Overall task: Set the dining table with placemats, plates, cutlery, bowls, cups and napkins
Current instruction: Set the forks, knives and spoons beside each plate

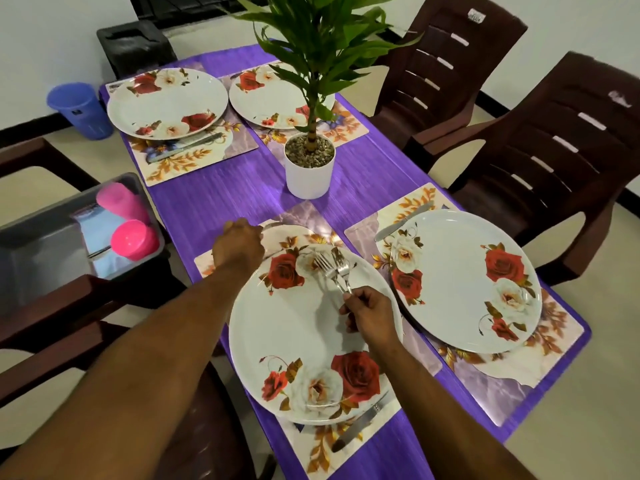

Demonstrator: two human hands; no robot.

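Note:
Several rose-patterned white plates sit on floral placemats on the purple table (221, 202). Over the nearest plate (304, 327) my right hand (372, 311) grips a bunch of forks (334, 268), tines pointing away. My left hand (239, 245) is at the plate's far left rim, holding a utensil (273, 225) whose tip shows beyond the fingers; what it is cannot be told. A knife (360, 426) lies on the placemat (325, 448) near the plate's front edge. The right plate (460, 282), the far left plate (166, 102) and the far right plate (277, 95) are laid; two have a knife beside them.
A potted plant in a white pot (310, 174) stands mid-table. A grey bin (38, 237) on the left holds two pink cups (133, 239). Brown plastic chairs (554, 161) ring the table. A blue bucket (81, 109) stands on the floor at back left.

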